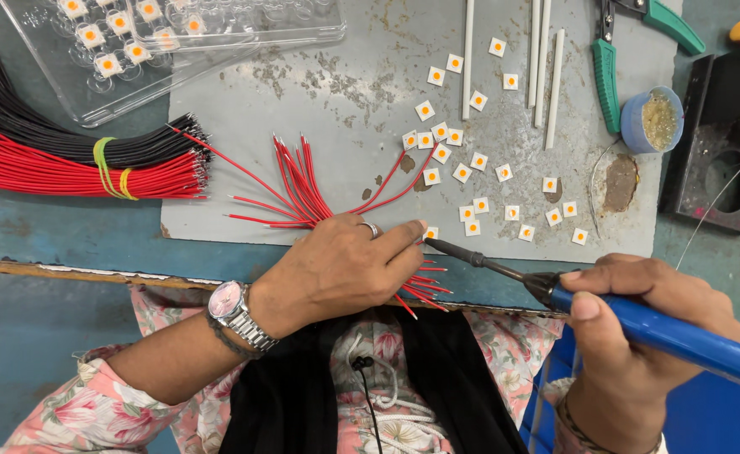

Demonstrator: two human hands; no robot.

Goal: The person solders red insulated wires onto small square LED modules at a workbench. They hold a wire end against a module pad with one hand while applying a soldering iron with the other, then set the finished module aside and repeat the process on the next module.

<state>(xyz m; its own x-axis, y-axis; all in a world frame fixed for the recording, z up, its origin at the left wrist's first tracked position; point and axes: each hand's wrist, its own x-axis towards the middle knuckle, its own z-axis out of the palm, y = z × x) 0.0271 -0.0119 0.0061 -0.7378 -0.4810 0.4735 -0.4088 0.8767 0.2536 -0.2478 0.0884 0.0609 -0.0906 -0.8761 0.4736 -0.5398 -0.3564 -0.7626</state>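
Red wires (303, 189) fan out from under the left hand (340, 269), which I see closed around the bunch at the near edge of the grey mat (336, 84); their stripped ends spread up onto the mat and out past the fingers toward the body. A ring sits on one finger and a metal wristwatch (234, 313) on that wrist. The right hand (639, 324) is wrapped firmly round the blue handle of a soldering iron (555, 290), thumb on top. I note its dark tip reaching left to a small white square LED chip (430, 233) just beside the left fingertips; whether tip and chip actually touch, I cannot tell. More such chips (471, 160) lie scattered over the mat. At far left lie tied bundles of red and black wire (67, 155), with a clear plastic tray (134, 42) of chips above them. Green-handled pliers (610, 67), white tubes (547, 67) and a small blue pot (652, 119) occupy the upper right.
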